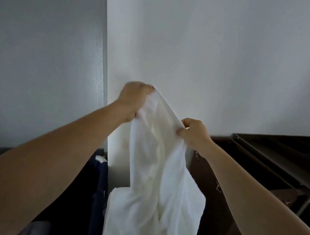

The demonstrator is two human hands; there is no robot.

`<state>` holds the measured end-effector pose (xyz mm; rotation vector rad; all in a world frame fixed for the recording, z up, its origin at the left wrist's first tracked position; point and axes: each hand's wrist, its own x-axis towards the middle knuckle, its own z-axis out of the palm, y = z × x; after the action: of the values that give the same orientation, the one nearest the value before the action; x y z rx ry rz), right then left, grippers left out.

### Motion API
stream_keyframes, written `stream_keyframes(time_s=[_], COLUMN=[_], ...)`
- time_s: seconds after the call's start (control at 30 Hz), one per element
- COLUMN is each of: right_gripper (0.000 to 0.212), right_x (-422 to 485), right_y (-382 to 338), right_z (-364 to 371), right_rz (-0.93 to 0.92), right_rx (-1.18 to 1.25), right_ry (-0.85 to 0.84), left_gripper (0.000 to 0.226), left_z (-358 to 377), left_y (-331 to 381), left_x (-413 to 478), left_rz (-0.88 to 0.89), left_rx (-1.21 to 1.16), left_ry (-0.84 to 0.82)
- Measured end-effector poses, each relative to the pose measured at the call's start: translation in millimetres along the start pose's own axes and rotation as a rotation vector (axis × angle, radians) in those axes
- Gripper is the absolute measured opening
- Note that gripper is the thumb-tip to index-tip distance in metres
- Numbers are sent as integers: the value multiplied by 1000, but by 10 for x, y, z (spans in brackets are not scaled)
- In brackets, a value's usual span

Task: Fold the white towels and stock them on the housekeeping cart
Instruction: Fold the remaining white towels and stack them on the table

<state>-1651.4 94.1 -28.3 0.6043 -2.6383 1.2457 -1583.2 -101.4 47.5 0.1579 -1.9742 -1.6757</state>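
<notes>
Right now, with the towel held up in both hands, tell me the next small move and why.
Probably draw the hands apart along the top edge until it runs taut and level. The left hand grips the white towel higher than the right hand, close to it, and the cloth hangs bunched, not yet flat enough to fold.

I saw a plain white wall [208, 57] filling most of the view, softly and evenly lit. Left of it stood a pale grey wood-grain panel [45, 56], meeting it along a vertical edge. Dark brown furniture [228, 176] sat low on the right.
</notes>
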Motion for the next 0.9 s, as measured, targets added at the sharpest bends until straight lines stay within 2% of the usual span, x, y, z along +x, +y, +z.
stream_keyframes(time_s=[0.07,0.17,0.33,0.4,0.47,0.53,0.57,0.6,0.63,0.67,0.73,0.77,0.8,0.83,0.9], right_gripper=[14,24,27,27,23,22,16,19,28,28,14,12,14,17,19], right_x=[54,99,95,188,240,216,198,179,141,87,-33,-75,-109,-127,-132], right_y=[-11,125,270,87,-247,-447,-445,-371,-259,-137,-11,-17,-60,-113,-189], right_z=[-80,-202,-407,-643,-824,-783,-668,-514,-357,-210,-28,9,23,23,4], right_rz=[43,84,71,-76,-267,-373,-333,-256,-196,-162,-181,-228,-268,-293,-325], right_rx=[-40,-184,-304,-178,117,337,333,209,3,-147,-133,-59,7,56,131], right_ry=[-55,70,228,457,637,644,579,465,297,118,-140,-215,-258,-262,-180], left_gripper=[24,26,25,27,26,25,27,29,31,31,41,57,67,68,44], left_z=[-122,-410,-574,-614,-606,-525,-481,-441,-408,-376,-305,-266,-222,-177,-64], left_y=[209,157,-403,-556,-649,-703,-729,-754,-774,-795,-806,-783,-750,-711,-626], left_x=[149,303,211,198,194,145,95,25,-59,-144,-268,-294,-301,-310,-350], left_rz=[-33,-78,-138,-187,-249,-315,-355,-397,-428,-425,-309,-210,-130,-92,-116], left_rx=[-111,-178,43,41,11,6,37,104,192,280,379,376,352,336,347], left_ry=[205,439,413,410,397,301,208,86,-52,-190,-393,-438,-492,-581,-798])
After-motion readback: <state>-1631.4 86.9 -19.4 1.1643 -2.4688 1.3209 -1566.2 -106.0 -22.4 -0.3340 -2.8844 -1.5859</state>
